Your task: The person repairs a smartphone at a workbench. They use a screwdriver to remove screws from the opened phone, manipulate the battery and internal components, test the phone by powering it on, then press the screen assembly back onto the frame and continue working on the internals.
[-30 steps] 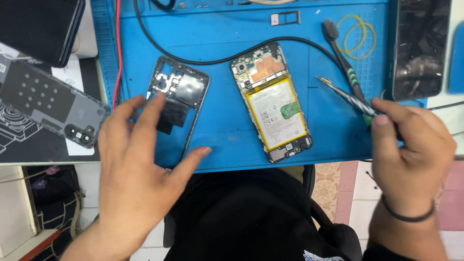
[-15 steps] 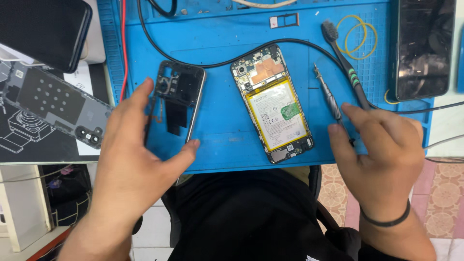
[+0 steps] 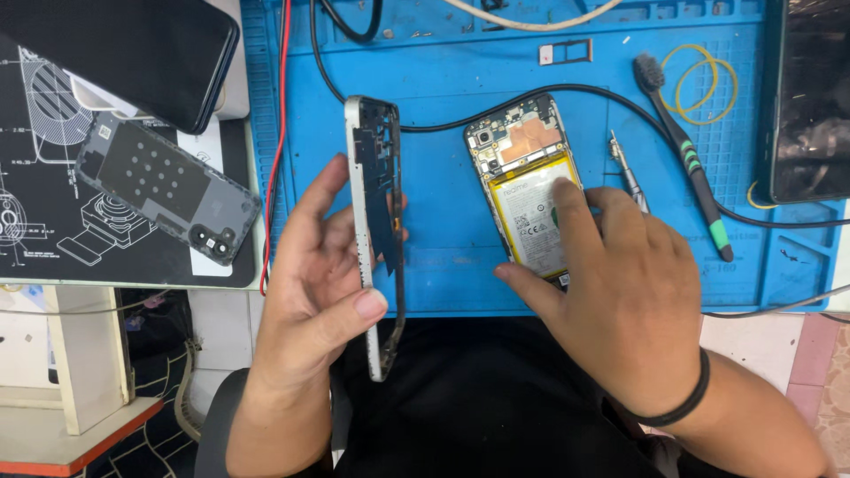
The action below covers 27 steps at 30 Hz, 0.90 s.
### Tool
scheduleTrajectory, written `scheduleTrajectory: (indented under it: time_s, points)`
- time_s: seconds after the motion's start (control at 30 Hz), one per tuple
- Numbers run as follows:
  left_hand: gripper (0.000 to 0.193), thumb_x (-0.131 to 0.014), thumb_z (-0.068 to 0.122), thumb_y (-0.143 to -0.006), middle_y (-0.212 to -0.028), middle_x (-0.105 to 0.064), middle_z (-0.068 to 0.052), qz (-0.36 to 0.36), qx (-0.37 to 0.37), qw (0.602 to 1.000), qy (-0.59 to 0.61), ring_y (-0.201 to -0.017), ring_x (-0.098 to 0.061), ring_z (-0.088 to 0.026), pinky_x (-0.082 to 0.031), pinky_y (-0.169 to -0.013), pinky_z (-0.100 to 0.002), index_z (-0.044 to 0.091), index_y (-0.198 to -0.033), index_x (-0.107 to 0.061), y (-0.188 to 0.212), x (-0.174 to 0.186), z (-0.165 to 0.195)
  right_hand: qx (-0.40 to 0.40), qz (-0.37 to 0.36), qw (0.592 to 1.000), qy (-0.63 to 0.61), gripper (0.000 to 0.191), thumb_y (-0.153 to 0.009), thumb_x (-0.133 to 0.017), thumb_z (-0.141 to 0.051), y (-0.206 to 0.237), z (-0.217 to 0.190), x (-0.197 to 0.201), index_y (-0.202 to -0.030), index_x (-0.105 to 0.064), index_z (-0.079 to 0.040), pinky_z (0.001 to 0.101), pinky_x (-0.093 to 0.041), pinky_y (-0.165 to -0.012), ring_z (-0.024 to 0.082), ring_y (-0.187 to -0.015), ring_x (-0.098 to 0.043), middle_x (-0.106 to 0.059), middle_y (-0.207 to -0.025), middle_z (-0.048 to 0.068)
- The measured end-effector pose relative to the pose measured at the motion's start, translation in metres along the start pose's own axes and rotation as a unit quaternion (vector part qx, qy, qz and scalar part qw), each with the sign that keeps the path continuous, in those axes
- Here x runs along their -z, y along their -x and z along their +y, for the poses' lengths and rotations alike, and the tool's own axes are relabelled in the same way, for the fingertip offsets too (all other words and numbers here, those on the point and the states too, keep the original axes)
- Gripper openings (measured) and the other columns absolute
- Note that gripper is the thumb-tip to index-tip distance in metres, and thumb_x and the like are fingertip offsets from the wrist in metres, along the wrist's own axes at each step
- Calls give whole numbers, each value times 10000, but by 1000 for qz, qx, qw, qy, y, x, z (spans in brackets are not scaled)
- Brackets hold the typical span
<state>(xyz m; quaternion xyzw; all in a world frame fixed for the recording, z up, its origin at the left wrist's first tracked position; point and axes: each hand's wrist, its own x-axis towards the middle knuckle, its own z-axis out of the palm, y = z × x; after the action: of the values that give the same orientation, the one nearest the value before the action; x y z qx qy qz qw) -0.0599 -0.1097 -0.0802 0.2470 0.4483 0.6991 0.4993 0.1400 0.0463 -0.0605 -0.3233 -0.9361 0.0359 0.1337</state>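
The phone frame [image 3: 376,230] stands on edge, gripped in the left hand [image 3: 314,274] over the near edge of the blue mat [image 3: 443,62]. Just to its right the opened phone [image 3: 531,190] lies flat on the mat, battery up; the right hand [image 3: 620,283] rests on its lower half, fingers spread and loose, grasping nothing. A screwdriver [image 3: 624,168] and brush [image 3: 686,150] lie beyond. A back cover [image 3: 168,190] sits on the worktop at left.
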Motion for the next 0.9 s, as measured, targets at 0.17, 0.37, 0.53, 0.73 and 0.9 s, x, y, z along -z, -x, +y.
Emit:
scheduleTrajectory:
  time_s: [0.17, 0.37, 0.53, 0.73, 0.9]
  points:
    - [999, -782, 96, -902, -1591, -426, -263, -17, -15, 1000, -13, -1528, -461, -358, -452, -1260, -533, -47, -1658, -147, -4, 1, -3, -16, 2, 999, 35, 842, -629, -879, -495, -2, -9, -6, -1278, -664, -3, 374, -505, -605, 289, -803, -639, -629, -1020, 152]
    - [1006, -788, 87, -897, -1617, -383, -274, -43, -2, 997, 61, -1524, -456, -372, -440, -1257, -578, -1, -1667, -147, -3, 2, -14, -69, -39, 995, -56, 831, -655, -893, -379, -5, 2, -5, -1360, -644, -18, 397, -509, -635, 307, -791, -654, -645, -986, 131]
    - [966, -761, 118, -872, -1587, -419, -275, -75, 15, 994, 75, -1404, -526, -434, -454, -1193, -589, 13, -1654, -204, -4, 5, -17, -159, -124, 906, -372, 811, -700, -836, -250, 0, 33, -1, -1441, -583, -38, 292, -546, -776, 201, -859, -669, -686, -1049, 109]
    - [946, -755, 103, -863, -1583, -430, -273, -93, 15, 991, 96, -1424, -533, -441, -439, -1214, -595, 29, -1646, -229, -7, 2, -21, -265, -170, 606, -731, 734, -818, -708, -214, 19, 55, -17, -1457, -509, 88, 317, -515, -930, 209, -1104, -656, -669, -1243, 177]
    - [943, -760, 103, -861, -1586, -435, -274, -104, 14, 988, 110, -1430, -533, -429, -428, -1207, -575, 45, -1647, -242, -8, 2, -26, -302, -205, 417, -832, 909, -815, -673, -461, 25, 57, -30, -1497, -471, 105, 386, -555, -876, 313, -1022, -692, -688, -1238, 278]
